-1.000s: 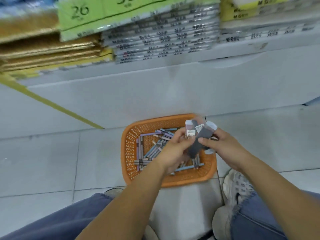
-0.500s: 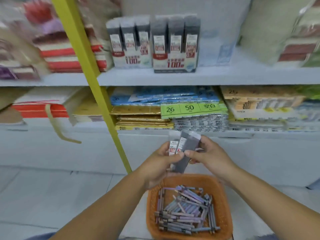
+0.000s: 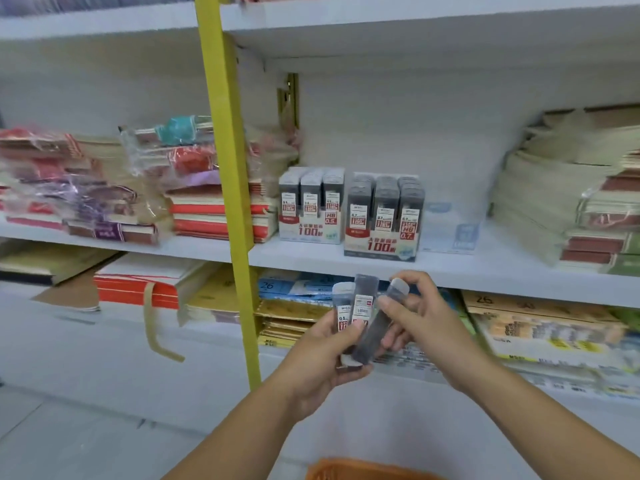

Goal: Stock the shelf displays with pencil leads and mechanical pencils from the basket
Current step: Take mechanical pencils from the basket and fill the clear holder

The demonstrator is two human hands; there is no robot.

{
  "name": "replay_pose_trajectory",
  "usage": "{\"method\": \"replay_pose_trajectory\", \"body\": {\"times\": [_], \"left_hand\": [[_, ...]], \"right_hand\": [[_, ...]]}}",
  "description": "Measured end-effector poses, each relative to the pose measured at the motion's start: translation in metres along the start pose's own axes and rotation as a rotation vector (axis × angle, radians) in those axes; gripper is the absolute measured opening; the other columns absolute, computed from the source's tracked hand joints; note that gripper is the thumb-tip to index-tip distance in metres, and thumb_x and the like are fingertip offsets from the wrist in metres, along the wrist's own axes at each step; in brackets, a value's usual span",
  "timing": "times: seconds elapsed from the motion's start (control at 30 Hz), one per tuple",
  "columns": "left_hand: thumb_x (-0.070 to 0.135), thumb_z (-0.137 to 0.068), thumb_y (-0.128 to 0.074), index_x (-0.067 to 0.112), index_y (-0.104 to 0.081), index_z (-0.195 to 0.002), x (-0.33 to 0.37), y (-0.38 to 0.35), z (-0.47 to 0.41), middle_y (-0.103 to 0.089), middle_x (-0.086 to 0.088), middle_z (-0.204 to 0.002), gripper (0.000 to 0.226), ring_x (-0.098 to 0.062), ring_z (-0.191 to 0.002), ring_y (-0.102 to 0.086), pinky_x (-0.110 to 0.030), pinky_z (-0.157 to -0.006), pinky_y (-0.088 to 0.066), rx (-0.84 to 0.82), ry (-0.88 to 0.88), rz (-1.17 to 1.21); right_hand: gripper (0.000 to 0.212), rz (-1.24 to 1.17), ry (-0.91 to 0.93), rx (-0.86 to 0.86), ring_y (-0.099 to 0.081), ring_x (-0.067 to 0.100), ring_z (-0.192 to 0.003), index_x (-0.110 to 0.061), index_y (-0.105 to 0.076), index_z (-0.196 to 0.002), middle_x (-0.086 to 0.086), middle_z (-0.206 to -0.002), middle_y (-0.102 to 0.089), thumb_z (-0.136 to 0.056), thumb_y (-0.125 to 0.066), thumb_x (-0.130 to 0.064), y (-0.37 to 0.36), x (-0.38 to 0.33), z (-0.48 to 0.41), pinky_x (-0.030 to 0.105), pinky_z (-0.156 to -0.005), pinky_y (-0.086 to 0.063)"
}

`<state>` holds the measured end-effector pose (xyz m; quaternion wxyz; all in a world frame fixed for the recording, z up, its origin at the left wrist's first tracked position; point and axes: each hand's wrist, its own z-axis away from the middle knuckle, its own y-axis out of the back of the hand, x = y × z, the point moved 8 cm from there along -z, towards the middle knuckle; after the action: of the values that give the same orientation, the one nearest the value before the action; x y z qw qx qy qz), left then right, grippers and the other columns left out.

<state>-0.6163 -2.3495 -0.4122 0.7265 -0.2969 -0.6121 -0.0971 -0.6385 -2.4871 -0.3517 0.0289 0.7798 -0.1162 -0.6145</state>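
White shelf [image 3: 450,271] ahead of you carries two lead displays [image 3: 381,244]; just below its edge your left hand [image 3: 322,358] grips a fan of lead cases [image 3: 362,306], and your right hand [image 3: 426,323] pinches the rightmost dark case [image 3: 374,330]. Orange basket [image 3: 363,471] rim shows beneath your arms.

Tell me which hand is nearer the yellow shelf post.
Left. The left hand sits just right of the yellow post; the right hand is farther right, beyond the lead cases both hold.
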Motion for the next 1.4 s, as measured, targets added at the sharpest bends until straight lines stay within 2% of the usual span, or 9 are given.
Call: {"method": "replay_pose_trajectory", "body": {"times": [0.17, 0.27, 0.37, 0.53, 0.67, 0.77, 1.03, 1.13, 1.4], "left_hand": [[0.023, -0.096, -0.064, 0.028, -0.064, -0.122, 0.001, -0.002, -0.006, -0.075, -0.006, -0.116, 0.026, -0.025, -0.102, -0.074, -0.034, -0.077, -0.059, 0.006, 0.008, 0.024], [0.017, -0.095, -0.066, 0.024, -0.064, -0.121, 0.006, -0.001, -0.009, -0.076, -0.007, -0.112, 0.028, -0.023, -0.094, -0.075, -0.034, -0.073, -0.059, 0.020, -0.014, 0.049], [0.016, -0.095, -0.066, 0.025, -0.064, -0.120, 0.010, -0.002, -0.010, -0.076, -0.005, -0.111, 0.026, -0.023, -0.094, -0.075, -0.032, -0.072, -0.059, 0.047, -0.039, 0.043], [0.017, -0.097, -0.063, 0.028, -0.062, -0.119, 0.020, -0.001, -0.011, -0.078, -0.001, -0.107, 0.025, -0.020, -0.096, -0.076, -0.032, -0.070, -0.060, 0.087, -0.079, 0.029], [0.021, -0.098, -0.062, 0.032, -0.062, -0.118, 0.037, 0.010, -0.010, -0.078, 0.003, -0.107, 0.023, -0.017, -0.097, -0.075, -0.035, -0.077, -0.062, 0.125, -0.156, -0.016], [0.019, -0.100, -0.058, 0.032, -0.059, -0.121, 0.063, 0.043, -0.008, -0.078, 0.002, -0.106, 0.024, -0.015, -0.097, -0.075, -0.034, -0.076, -0.062, 0.248, -0.278, 0.034], [0.020, -0.103, -0.055, 0.028, -0.064, -0.116, 0.100, 0.116, -0.011, -0.079, 0.003, -0.099, 0.018, -0.016, -0.090, -0.076, -0.035, -0.073, -0.058, 0.448, -0.426, 0.098], [0.020, -0.102, -0.055, 0.030, -0.063, -0.114, 0.102, 0.120, -0.020, -0.079, 0.005, -0.099, 0.017, -0.016, -0.089, -0.077, -0.032, -0.071, -0.061, 0.430, -0.436, 0.097], [0.025, -0.101, -0.057, 0.029, -0.065, -0.116, 0.099, 0.117, -0.039, -0.078, 0.010, -0.101, 0.018, -0.012, -0.089, -0.076, -0.019, -0.064, -0.057, 0.380, -0.425, 0.057]], "right_hand": [[0.025, 0.075, 0.010, 0.022, -0.070, 0.009, -0.074, -0.055, -0.053, -0.107, -0.005, -0.084, -0.074, -0.097, -0.054, -0.032, 0.014, 0.004, -0.006, 0.023, -0.068, -0.052], [0.036, 0.063, -0.008, 0.012, -0.070, 0.009, -0.091, -0.061, -0.051, -0.120, -0.007, -0.096, -0.075, -0.101, -0.049, -0.031, 0.025, 0.006, -0.010, 0.036, -0.090, -0.050], [0.033, -0.042, -0.015, 0.001, -0.069, 0.016, -0.101, -0.057, -0.053, -0.123, -0.003, -0.108, -0.074, -0.102, -0.046, -0.033, 0.029, 0.006, -0.012, 0.043, -0.095, -0.050], [0.037, -0.086, -0.005, 0.039, -0.070, 0.017, -0.098, -0.049, -0.055, -0.127, -0.001, -0.105, -0.074, -0.103, -0.047, -0.023, 0.030, 0.002, -0.012, 0.040, -0.088, -0.055], [0.044, 0.028, 0.075, 0.080, -0.070, 0.007, -0.093, -0.048, -0.057, -0.122, -0.012, -0.105, -0.073, -0.094, -0.061, -0.015, 0.029, -0.026, -0.016, 0.018, -0.070, -0.055], [0.031, 0.105, 0.212, 0.140, -0.069, 0.003, -0.084, -0.037, -0.056, -0.109, -0.013, -0.095, -0.074, -0.091, -0.065, -0.013, 0.023, -0.072, -0.036, 0.016, -0.062, -0.053], [0.028, 0.733, 0.626, 0.164, -0.060, -0.002, -0.078, -0.038, -0.050, -0.090, -0.019, -0.084, -0.062, -0.086, -0.069, -0.018, -0.034, -0.194, -0.117, 0.015, -0.065, -0.046], [0.025, 0.938, 0.553, 0.078, -0.057, 0.000, -0.078, -0.035, -0.050, -0.092, -0.016, -0.084, -0.061, -0.086, -0.068, -0.018, -0.043, -0.193, -0.152, 0.022, -0.065, -0.044], [0.030, 1.073, 0.271, -0.064, -0.063, 0.012, -0.085, -0.027, -0.057, -0.095, -0.007, -0.092, -0.066, -0.076, -0.080, -0.022, -0.043, -0.160, -0.201, 0.034, -0.074, -0.053]]}}
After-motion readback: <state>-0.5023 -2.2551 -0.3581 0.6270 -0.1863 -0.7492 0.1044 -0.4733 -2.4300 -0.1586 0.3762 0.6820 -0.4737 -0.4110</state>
